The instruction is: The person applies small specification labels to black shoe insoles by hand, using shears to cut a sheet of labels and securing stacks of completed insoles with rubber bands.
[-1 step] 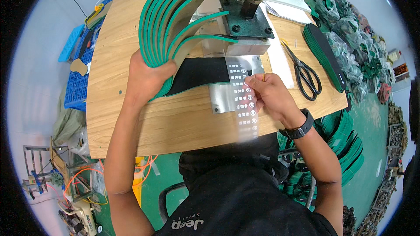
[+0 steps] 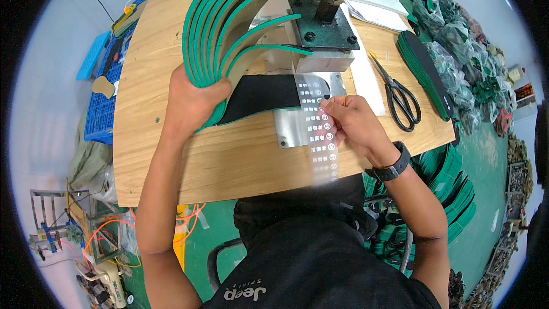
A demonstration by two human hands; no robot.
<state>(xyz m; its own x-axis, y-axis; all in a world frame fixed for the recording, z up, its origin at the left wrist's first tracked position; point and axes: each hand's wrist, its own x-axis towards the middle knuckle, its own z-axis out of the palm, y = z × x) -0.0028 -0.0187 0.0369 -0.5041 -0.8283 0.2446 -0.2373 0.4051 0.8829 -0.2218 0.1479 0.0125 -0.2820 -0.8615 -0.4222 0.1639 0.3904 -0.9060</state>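
Note:
My left hand (image 2: 196,100) is wrapped round a thick stack of insoles (image 2: 213,34), tan-faced with green edges, its upper ends fanned apart. A black-topped insole (image 2: 254,98) lies flat from beside that hand toward the metal plate (image 2: 290,133); its end by the hand is hidden. Across its right end runs a clear film strip (image 2: 318,129) with rows of white printed marks. Between thumb and fingers, my right hand (image 2: 355,123) pinches the strip's right edge. Just above the strip hangs the press head (image 2: 323,34), a dark bolted plate over a metal block.
Black-handled scissors (image 2: 402,100) lie right of the press on the wooden table (image 2: 154,160). Farther right is a stack of black-topped insoles (image 2: 426,74). A blue basket (image 2: 98,120) stands beyond the left edge. Bagged goods (image 2: 452,40) pile up on the floor at right.

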